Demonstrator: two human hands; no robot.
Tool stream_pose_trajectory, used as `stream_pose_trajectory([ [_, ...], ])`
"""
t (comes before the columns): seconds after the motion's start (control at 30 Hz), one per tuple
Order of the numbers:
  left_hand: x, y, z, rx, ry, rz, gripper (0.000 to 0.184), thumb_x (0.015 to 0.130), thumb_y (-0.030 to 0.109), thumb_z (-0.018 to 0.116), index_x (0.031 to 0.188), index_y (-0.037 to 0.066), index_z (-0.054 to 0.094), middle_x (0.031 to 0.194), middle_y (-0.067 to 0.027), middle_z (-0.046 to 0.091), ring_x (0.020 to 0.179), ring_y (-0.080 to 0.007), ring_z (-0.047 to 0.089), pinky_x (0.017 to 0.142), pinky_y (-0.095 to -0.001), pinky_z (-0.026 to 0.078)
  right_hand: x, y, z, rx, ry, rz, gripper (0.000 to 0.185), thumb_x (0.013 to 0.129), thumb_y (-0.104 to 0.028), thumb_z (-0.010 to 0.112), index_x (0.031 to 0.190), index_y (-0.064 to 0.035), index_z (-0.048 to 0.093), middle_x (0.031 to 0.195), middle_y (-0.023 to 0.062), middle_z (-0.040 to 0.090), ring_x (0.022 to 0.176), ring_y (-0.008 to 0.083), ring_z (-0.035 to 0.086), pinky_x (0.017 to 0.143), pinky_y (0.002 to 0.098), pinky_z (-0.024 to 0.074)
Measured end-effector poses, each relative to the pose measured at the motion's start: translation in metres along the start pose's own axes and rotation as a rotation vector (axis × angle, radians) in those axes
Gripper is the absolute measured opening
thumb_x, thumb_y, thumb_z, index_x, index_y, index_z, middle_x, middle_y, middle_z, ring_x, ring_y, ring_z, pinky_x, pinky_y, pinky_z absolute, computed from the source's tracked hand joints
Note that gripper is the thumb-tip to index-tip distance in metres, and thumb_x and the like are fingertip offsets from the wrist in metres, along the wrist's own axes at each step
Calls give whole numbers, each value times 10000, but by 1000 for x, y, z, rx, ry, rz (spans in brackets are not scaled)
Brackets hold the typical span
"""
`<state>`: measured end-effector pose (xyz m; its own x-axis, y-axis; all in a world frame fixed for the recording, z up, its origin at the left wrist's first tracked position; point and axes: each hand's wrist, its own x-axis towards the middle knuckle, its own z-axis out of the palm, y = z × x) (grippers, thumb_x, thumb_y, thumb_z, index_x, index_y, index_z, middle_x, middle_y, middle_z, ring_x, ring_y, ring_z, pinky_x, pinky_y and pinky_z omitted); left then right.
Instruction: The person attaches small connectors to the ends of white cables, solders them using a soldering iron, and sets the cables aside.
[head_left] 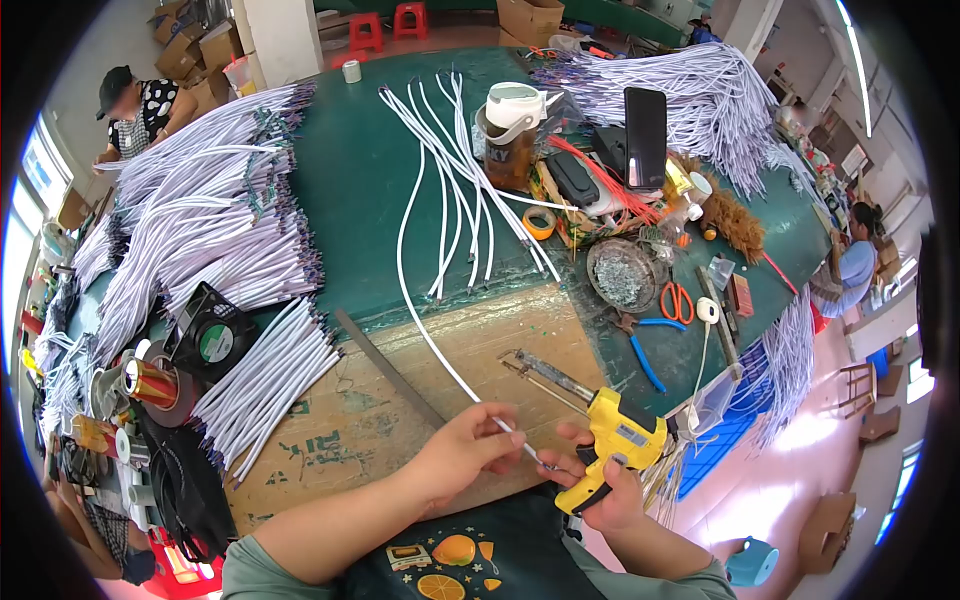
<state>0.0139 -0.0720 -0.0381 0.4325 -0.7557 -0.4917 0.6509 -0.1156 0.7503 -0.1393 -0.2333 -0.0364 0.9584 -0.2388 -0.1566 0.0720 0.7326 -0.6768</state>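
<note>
My left hand (474, 450) is closed around a white cable (437, 350) near its lower end, pinching it between thumb and fingers. The cable curves up across the table toward several loose white cables (470, 190). Its stripped tip comes out beside my right hand (612, 492), which grips a yellow soldering gun (625, 432) by its handle. The gun's metal nozzle points up and left over the brown board, away from the cable tip. Whether my right fingers also touch the cable tip cannot be made out.
Big bundles of white cables (215, 220) lie at the left, more (670, 90) at the back right. A flat metal bar (385, 365) rests on the cardboard (330, 420). To the right are blue pliers (645, 350), orange scissors (677, 303), a dish (622, 272) and a phone (645, 138). A fan (212, 335) stands left.
</note>
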Motion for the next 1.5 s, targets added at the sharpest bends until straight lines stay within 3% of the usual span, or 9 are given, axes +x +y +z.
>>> stream_pose_trajectory([
  [0.33,-39,59,-18,-175,368,484,283,838,3,595,1104,13,501,918,-91,584,775,-192,625,619,-299,540,-17,-33,-7,-100,-179,42,591,831,-354,677,1287,-55,448,1395,181,368,1176,439,501,971,557,419],
  [0.63,-61,52,-57,36,447,424,271,769,-63,534,1034,-3,530,880,-98,595,705,-186,624,540,-275,526,10,-40,18,-281,-319,-27,701,867,-329,661,1416,-68,312,1383,153,433,1241,329,474,1001,451,393],
  [0.7,-51,78,-69,109,468,549,269,777,-63,506,1035,1,547,902,-84,602,670,-145,581,528,-234,472,22,-30,32,-367,-378,-79,713,814,-347,704,1367,-44,369,1340,140,475,1212,379,491,992,516,401],
  [0.83,-29,119,-88,168,553,887,287,802,-43,529,1084,0,561,899,-64,601,652,-112,535,566,-218,443,56,-23,72,-667,-470,-495,576,821,-96,673,1336,-3,431,1383,168,428,1268,256,439,1031,366,345],
  [0.93,-10,120,-110,304,720,786,295,832,10,552,1126,-1,561,884,-60,600,646,-116,526,583,-238,441,80,-16,96,-928,-601,-583,588,829,-105,676,1345,-5,413,1370,158,437,1262,232,439,1038,353,340],
  [1.03,-7,82,-132,1250,1003,848,249,845,86,605,1076,-8,595,801,-52,603,646,-129,543,594,-272,443,92,17,91,-669,-443,-319,595,853,-111,659,1367,-10,377,1349,129,452,1249,197,437,1042,328,336],
  [1.1,-35,71,-94,1064,945,383,214,812,103,672,998,6,629,790,-50,627,688,-118,578,619,-264,468,94,31,82,-426,-371,-65,587,881,-103,626,1388,-18,343,1333,100,459,1230,162,433,1036,311,339],
  [1.23,-61,20,-59,632,465,525,207,757,64,738,921,1,628,844,-64,660,704,-108,608,649,-271,506,90,48,72,-375,-314,103,591,893,-89,607,1406,-27,319,1337,76,452,1226,146,422,1041,309,335],
  [1.5,-49,7,-55,549,566,503,140,780,24,696,904,-11,644,796,-86,676,715,-152,653,653,-279,515,90,51,80,-334,-432,-12,651,891,-75,600,1446,-44,261,1357,61,453,1232,146,433,1028,297,345],
])
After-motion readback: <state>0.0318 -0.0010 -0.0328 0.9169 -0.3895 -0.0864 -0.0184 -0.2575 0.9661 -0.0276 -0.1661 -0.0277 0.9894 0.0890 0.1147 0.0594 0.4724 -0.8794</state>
